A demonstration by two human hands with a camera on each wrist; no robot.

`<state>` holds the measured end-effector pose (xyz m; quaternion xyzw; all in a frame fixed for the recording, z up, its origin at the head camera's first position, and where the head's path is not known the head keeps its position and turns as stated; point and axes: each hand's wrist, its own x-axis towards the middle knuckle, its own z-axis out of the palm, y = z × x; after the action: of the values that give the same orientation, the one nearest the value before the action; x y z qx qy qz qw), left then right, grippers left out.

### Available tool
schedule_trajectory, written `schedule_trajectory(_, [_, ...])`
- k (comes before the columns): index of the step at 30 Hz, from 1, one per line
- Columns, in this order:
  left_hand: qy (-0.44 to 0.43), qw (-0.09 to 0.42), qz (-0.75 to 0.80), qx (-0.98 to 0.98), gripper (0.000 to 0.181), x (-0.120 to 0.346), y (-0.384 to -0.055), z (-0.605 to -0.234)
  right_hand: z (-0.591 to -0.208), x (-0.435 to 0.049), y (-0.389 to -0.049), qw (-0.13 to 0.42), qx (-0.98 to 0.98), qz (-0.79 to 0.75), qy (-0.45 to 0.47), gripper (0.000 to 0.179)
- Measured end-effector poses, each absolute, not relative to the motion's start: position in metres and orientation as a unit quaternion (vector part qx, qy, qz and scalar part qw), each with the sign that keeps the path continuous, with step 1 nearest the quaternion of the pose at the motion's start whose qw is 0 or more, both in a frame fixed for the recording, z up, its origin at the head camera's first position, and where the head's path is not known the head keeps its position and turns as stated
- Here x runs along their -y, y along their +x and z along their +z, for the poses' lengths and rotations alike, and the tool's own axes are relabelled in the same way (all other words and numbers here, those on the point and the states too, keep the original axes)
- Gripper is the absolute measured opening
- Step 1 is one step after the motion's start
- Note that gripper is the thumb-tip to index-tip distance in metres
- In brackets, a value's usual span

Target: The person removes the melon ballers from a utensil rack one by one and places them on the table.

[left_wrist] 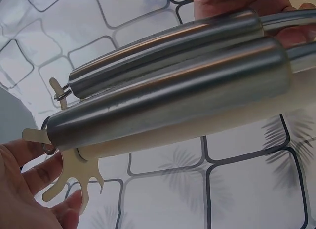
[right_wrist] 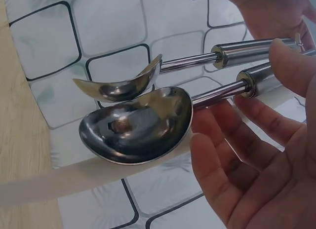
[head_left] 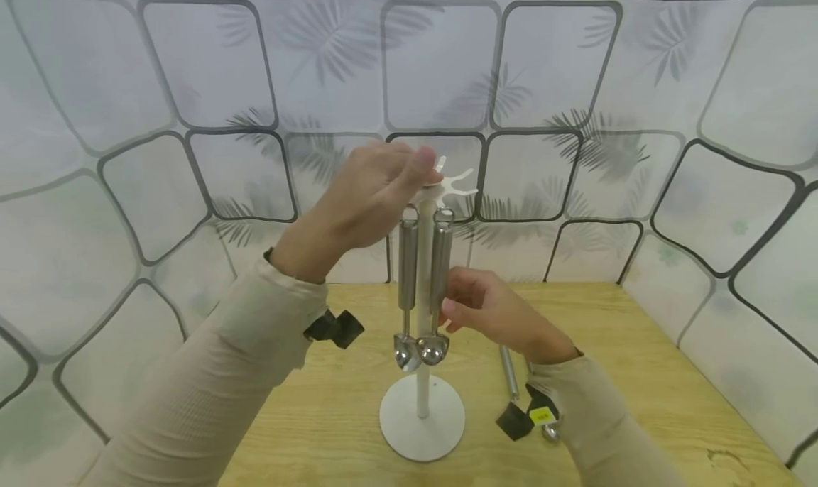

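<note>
A white utensil stand (head_left: pixel 422 417) with a round base and a crown of hooks stands upright on the table. Two steel ladles with thick cylindrical handles hang from it side by side: the left ladle (head_left: pixel 407 270) and the right ladle (head_left: pixel 441 260). My left hand (head_left: pixel 373 196) grips the hook crown from above, its fingers and thumb about the hooks in the left wrist view. Beside the right ladle's lower handle is my right hand (head_left: pixel 492 309), its fingers loosely bent. In the right wrist view its fingers lie below that ladle's shaft, and the thumb (right_wrist: pixel 292 66) overlaps the handle.
On the wooden table (head_left: pixel 319 402), a metal handle (head_left: pixel 509 373) and a small shiny bowl end (head_left: pixel 551 431) show near my right wrist, partly hidden by it. Patterned white wall covering (head_left: pixel 441 68) surrounds the table at the back and both sides.
</note>
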<state>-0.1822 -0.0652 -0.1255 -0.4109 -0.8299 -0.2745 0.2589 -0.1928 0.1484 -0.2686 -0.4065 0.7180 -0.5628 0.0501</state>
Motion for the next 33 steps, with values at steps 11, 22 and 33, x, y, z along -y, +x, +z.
schedule_trajectory(11, [-0.414, 0.242, -0.3, 0.825, 0.058, 0.069, -0.181, -0.127, -0.268, -0.146, -0.189, 0.022, -0.721, -0.554, -0.415, 0.029])
schedule_trajectory(22, [-0.413, 0.241, -0.304, 0.824, 0.062, 0.07, -0.181, -0.127, -0.266, -0.156, -0.189, -0.018, -0.735, -0.538, -0.412, 0.011])
schedule_trajectory(33, [-0.417, 0.244, -0.303, 0.821, 0.062, 0.069, -0.183, -0.128, -0.26, -0.166, -0.187, -0.044, -0.713, -0.549, -0.433, 0.008])
